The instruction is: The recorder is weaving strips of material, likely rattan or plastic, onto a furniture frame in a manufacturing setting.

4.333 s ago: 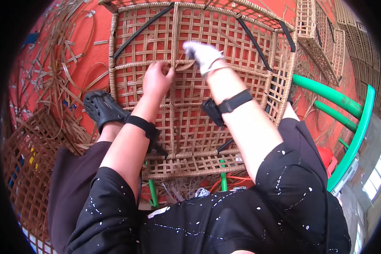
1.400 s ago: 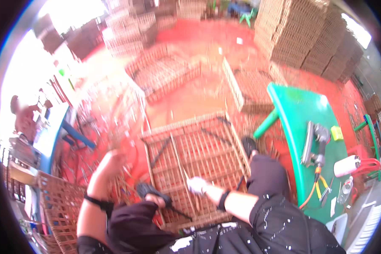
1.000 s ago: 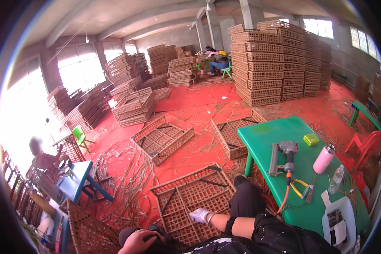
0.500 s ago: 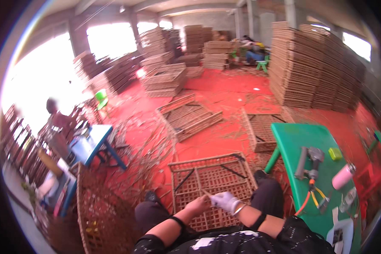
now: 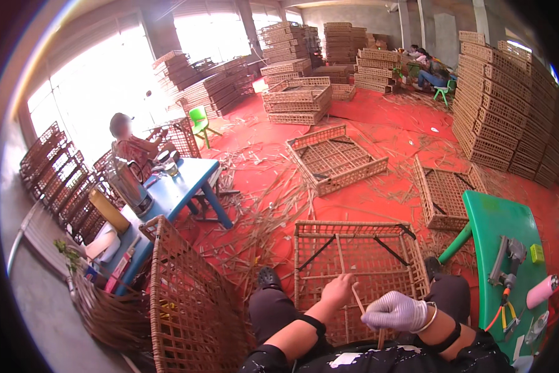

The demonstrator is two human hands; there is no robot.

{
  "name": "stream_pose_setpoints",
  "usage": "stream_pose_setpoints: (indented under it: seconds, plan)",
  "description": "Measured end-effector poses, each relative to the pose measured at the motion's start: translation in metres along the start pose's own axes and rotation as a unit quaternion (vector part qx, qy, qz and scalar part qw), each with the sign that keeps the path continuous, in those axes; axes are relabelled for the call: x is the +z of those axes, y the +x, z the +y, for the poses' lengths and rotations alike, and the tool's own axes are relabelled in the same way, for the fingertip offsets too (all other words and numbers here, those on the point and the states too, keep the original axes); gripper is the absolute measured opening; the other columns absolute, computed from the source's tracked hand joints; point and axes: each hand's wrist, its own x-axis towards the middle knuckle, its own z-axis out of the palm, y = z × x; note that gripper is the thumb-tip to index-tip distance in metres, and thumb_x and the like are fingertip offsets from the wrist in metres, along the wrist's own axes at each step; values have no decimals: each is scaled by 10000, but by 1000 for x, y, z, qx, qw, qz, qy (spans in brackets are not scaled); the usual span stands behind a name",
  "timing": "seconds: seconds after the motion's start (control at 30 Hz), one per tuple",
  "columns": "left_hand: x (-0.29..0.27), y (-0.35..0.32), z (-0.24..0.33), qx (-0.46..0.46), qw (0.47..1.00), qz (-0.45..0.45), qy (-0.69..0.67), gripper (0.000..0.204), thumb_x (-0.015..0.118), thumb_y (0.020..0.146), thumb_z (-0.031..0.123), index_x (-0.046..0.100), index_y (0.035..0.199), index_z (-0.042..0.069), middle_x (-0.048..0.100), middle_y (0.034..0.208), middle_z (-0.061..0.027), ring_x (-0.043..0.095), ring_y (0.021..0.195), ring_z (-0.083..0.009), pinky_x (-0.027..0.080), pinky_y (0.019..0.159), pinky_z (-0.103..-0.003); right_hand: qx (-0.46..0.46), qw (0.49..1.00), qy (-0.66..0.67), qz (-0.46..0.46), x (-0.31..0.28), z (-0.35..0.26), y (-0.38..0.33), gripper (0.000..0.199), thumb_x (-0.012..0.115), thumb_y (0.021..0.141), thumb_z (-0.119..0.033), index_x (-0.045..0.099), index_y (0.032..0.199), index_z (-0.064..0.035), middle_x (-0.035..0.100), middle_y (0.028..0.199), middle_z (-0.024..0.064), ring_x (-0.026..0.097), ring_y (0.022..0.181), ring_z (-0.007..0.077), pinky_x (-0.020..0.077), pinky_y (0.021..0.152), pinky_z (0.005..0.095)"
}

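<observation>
A thin tan rattan strip (image 5: 358, 299) runs slantwise between my hands, over a low woven rattan tray (image 5: 299, 258) that lies between my legs. My bare left hand (image 5: 338, 291) is closed at the strip's upper end, though its fingertips are partly hidden. Lower and nearer to me, my right hand (image 5: 392, 312), in a pale glove, is closed round the strip, whose tail shows below the fist. Dark bars cross the tray's far corners.
At my left stands another woven tray (image 5: 192, 298) on edge. A green table (image 5: 500, 214) at right bears a power tool (image 5: 509, 261) and a pink bottle (image 5: 542, 291). Someone sits (image 5: 133, 149) beyond a blue table (image 5: 186, 180). Stacked trays (image 5: 503, 105) rise at far right.
My view has turned left, so the scene sits further right. My hands have moved apart, the right one toward me, and more of the strip shows between them.
</observation>
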Motion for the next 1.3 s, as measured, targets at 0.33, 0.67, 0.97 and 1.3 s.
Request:
stream_pose_setpoints:
  seconds: [0.33,0.67,0.97,1.3]
  plan:
    - [30,5,-17,-10,984,-83,-158,575,313,963,480,639,950,6,665,903,-177,625,931,-317,478,823,-385,-82,982,-140,-93,14,-5,-16,312,560,910,-289,621,698,-68,532,534,67,525,482,209,433,509,306]
    - [71,24,-36,-108,933,-92,-330,628,391,943,501,611,643,-6,558,585,-180,584,595,-291,455,608,-422,-150,969,-147,-128,-8,-2,-8,366,544,905,-298,516,631,-57,484,552,138,508,522,330,400,490,386]
    - [11,18,13,-245,810,49,-531,561,382,968,455,411,533,103,374,466,24,361,446,-80,294,432,-275,-15,988,149,-36,-88,62,71,530,400,933,-506,615,1023,-31,651,962,54,613,707,109,508,611,269]
    - [-33,-13,35,-221,797,-67,-558,611,291,997,413,339,484,86,360,464,-2,352,460,-116,310,473,-276,192,759,486,388,-228,237,200,744,368,895,-618,349,1340,-22,486,1308,130,522,1141,240,462,878,429]
